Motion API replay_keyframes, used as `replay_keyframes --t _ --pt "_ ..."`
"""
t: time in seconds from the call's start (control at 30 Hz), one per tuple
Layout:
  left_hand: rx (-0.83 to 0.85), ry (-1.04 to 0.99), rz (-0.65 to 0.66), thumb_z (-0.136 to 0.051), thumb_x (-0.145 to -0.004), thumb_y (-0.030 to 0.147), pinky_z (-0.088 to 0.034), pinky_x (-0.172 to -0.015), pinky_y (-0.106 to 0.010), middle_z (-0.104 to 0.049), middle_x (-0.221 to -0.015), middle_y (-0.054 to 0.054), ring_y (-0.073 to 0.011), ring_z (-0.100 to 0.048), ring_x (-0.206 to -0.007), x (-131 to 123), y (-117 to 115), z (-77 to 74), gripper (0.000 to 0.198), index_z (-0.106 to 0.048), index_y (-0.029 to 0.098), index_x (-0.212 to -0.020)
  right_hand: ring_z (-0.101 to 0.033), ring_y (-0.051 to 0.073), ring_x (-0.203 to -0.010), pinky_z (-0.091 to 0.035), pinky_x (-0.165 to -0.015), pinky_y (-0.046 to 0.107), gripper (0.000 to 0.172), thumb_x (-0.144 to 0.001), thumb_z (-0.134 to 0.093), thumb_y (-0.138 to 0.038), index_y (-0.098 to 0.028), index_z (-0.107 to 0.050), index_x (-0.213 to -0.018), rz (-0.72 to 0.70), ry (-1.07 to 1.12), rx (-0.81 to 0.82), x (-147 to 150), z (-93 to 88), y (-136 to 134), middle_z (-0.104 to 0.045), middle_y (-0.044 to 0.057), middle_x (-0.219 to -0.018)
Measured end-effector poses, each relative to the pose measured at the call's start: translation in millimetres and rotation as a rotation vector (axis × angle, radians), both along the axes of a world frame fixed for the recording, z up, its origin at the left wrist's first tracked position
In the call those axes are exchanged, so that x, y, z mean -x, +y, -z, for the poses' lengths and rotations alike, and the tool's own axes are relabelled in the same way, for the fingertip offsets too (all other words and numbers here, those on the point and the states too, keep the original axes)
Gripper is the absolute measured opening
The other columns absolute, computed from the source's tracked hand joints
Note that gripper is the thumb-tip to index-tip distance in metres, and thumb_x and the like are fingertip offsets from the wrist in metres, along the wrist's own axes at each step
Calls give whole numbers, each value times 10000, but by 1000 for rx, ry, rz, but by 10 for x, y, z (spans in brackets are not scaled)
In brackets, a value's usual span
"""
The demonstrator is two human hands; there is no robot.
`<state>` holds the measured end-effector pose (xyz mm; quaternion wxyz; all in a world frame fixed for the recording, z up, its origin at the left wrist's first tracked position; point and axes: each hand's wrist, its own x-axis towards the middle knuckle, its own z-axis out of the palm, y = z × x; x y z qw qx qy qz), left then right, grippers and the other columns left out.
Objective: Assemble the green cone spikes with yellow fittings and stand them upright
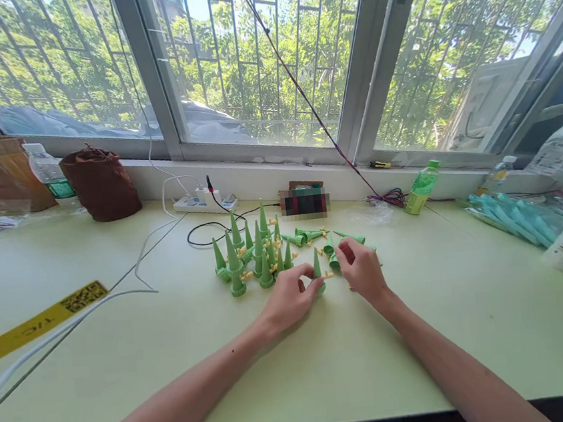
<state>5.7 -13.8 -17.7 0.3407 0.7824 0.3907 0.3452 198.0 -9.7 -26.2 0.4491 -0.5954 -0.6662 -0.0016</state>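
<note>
My left hand (290, 297) is closed around the lower part of a green cone (316, 264) that stands upright on the table. A small yellow peg (328, 275) sticks out from its right side. Just to the right, my right hand (362, 269) has its fingers pinched together beside loose green cones (334, 262); what is between the fingertips is hidden. Left of my hands stands a cluster of upright green cones (233, 259), several with yellow pegs (248, 275) at their sides. More green cones (309, 235) lie on their sides behind my hands.
A power strip (205, 202) with cables and a dark device (304, 200), partly pixelated, sit along the back. A green bottle (421, 188) and teal packets (508, 217) are at the right. A brown pouch (100, 184) and white cable (139, 263) are at the left.
</note>
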Motion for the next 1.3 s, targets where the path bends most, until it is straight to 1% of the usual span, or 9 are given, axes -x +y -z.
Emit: replay_keyframes --t 0.07,0.17,0.27,0.43,0.8,0.93,1.07,1.2,1.3 --pt "-62 39 -17 -526 -880 392 -354 -558 -231 -602 -736 10 -99 -441 -560 0 -4 -5 238 -586 179 -793 -529 157 -596 -400 -609 261 124 -901 -504 -292 -194 -558 -848 34 -20 -9 -41 17 33 -596 12 -694" --pt "-101 71 -29 -530 -876 375 -355 -585 -238 -594 -732 12 -109 -451 -583 -1 -2 -1 215 -593 180 -812 -561 191 -708 -430 -680 289 106 -872 -507 -251 -180 -586 -878 46 -57 -44 -77 32 72 -611 47 -764" --pt "-123 80 -31 -530 -874 373 -354 -589 -243 -586 -716 9 -113 -451 -577 -1 8 12 216 -601 177 -818 -565 218 -787 -442 -746 322 127 -847 -524 -231 -178 -618 -914 43 -97 -52 -91 50 99 -613 62 -798" --pt "-143 79 -21 -534 -864 337 -356 -590 -248 -604 -741 -4 -113 -444 -571 2 14 29 187 -609 172 -815 -567 248 -922 -440 -854 369 202 -831 -572 -260 -184 -665 -993 12 -146 0 -107 110 134 -616 87 -917" --pt "-134 103 14 -551 -846 293 -376 -617 -265 -593 -744 -20 -133 -462 -594 8 48 91 147 -614 169 -799 -592 236 -908 -441 -850 361 237 -889 -516 -282 -176 -682 -1020 -10 -159 109 -86 126 130 -637 97 -962" --pt "-158 124 25 -558 -843 266 -387 -654 -272 -590 -775 -26 -141 -480 -613 9 57 100 117 -606 172 -793 -600 231 -895 -437 -846 359 239 -895 -508 -286 -171 -677 -1021 -4 -157 102 -89 131 135 -644 96 -955" --pt "-153 126 12 -567 -828 252 -401 -673 -283 -600 -801 -37 -139 -481 -610 5 42 81 100 -611 168 -795 -599 217 -832 -433 -833 363 236 -896 -498 -291 -170 -665 -1009 29 -147 63 -117 120 141 -639 82 -891" --pt "-110 106 8 -585 -811 257 -405 -646 -273 -648 -879 -44 -112 -451 -560 5 11 26 130 -620 167 -898 -591 219 -814 -432 -815 358 223 -891 -488 -283 -168 -658 -980 76 -134 18 -171 80 150 -638 82 -860" --pt "-17 38 41 -584 -820 287 -388 -570 -240 -668 -1032 -46 -72 -409 -496 9 -5 -5 231 -606 192 -1029 -587 225 -824 -428 -806 353 214 -885 -482 -265 -165 -656 -958 125 -137 -17 -238 51 164 -645 95 -879"
